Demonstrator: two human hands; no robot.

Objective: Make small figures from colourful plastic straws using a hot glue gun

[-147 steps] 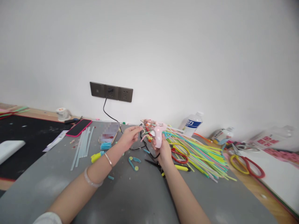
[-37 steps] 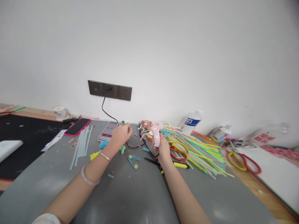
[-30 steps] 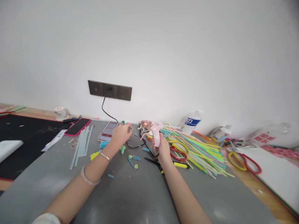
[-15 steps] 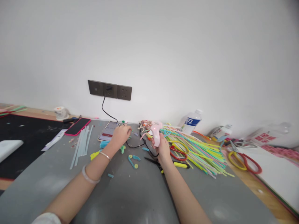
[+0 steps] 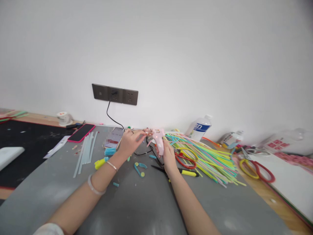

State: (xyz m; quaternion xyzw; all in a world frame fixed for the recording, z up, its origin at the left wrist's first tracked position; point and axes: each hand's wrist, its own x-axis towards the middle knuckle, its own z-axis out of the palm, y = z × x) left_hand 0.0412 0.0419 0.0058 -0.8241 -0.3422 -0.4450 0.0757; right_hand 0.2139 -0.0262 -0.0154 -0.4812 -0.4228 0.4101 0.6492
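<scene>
My right hand (image 5: 169, 155) is closed around the handle of a pink hot glue gun (image 5: 158, 140), whose nozzle end points left. My left hand (image 5: 132, 142) reaches to that end, thumb and fingers pinched together there. Whatever sits between those fingertips is too small to make out. A black cord (image 5: 144, 153) runs between the hands. Below them on the grey table lie bent blue pieces with round yellow-green ends (image 5: 139, 169) and a short blue piece (image 5: 115, 184). Beside my left wrist are a blue bundle (image 5: 110, 151) and a yellow piece (image 5: 100, 163).
Many coloured pipe cleaners (image 5: 207, 156) spread to the right, with red-and-yellow scissors (image 5: 187, 160) and a yellow-black cutter (image 5: 189, 173) near my right hand. Glue sticks (image 5: 84, 153), a pink-edged phone (image 5: 81, 133) and another phone (image 5: 113, 137) lie left. A white bottle (image 5: 199, 128) stands behind.
My left hand has moved right, from above the phone to the glue gun's front end. The glue gun has shifted slightly left and turned, still in my right hand.
</scene>
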